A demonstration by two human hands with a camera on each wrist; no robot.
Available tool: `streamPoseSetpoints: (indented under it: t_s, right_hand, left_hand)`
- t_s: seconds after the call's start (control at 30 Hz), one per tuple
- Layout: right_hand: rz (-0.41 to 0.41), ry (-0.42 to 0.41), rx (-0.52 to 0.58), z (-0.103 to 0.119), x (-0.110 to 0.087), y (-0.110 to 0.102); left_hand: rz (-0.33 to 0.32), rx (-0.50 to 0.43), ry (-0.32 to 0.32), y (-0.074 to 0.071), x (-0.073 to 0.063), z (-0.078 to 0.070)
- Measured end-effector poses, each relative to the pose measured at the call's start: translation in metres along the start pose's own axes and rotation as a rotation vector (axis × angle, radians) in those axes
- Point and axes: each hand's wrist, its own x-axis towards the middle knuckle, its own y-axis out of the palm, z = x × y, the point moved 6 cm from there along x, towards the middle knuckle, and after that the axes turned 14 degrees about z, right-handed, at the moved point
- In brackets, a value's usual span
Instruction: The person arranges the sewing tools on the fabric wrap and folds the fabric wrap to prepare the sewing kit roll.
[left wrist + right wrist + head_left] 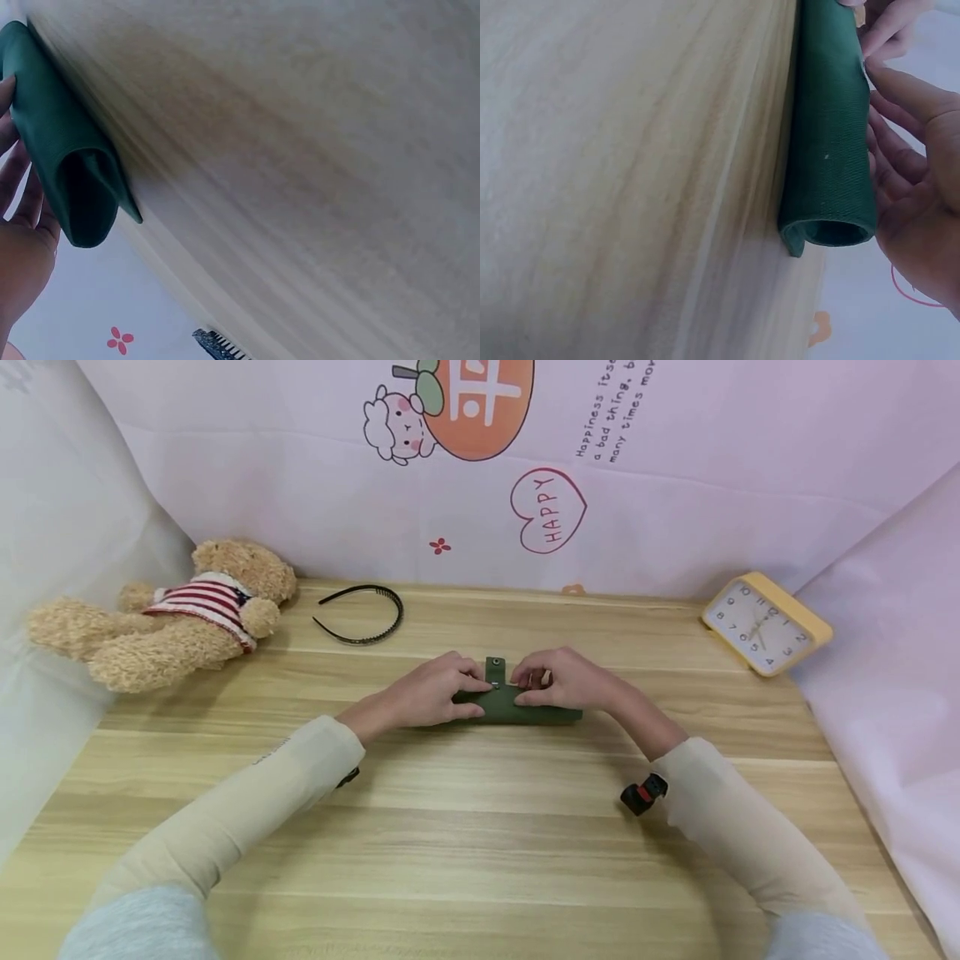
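Observation:
A green rolled-up case lies crosswise on the wooden table, its strap with a metal snap standing up behind it. My left hand holds the roll from the left, index fingertip beside the snap and thumb on the front face. From the right, my right hand grips its back edge near the strap, thumb in front and curled fingers behind. The left wrist view shows one end of the green case as a hollow fold with a loose flap. In the right wrist view the other end of the case is an open tube.
A teddy bear in a striped shirt lies at the back left. Beside it is a black headband. A yellow clock stands at the back right. Printed white cloth hangs behind the table.

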Motion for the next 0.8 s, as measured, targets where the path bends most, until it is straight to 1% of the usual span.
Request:
streamPoseSetpoints:
  t_s: [0.23,0.4,0.6,0.7,0.8]
  right_hand:
    - [0.061,0.059,0.022,-0.007,0.002,0.005]
    - [0.096,0.091,0.067,-0.011,0.003,0.007]
    - [0.113,0.115,0.085,-0.014,0.006,0.006]
    - [0.097,0.136,0.126,-0.015,0.008,0.003]
    - [0.031,0.180,0.209,-0.020,0.010,-0.001]
  left_hand:
    - [0.012,-0.008,-0.022,0.002,0.001,0.003]
    - [0.001,-0.005,-0.008,0.002,0.001,0.005]
    - [-0.014,-0.009,0.002,0.002,0.000,0.006]
    - [-0.008,-0.011,-0.001,0.003,0.000,0.006]
    - [0.001,-0.011,-0.010,0.003,0.001,0.006]
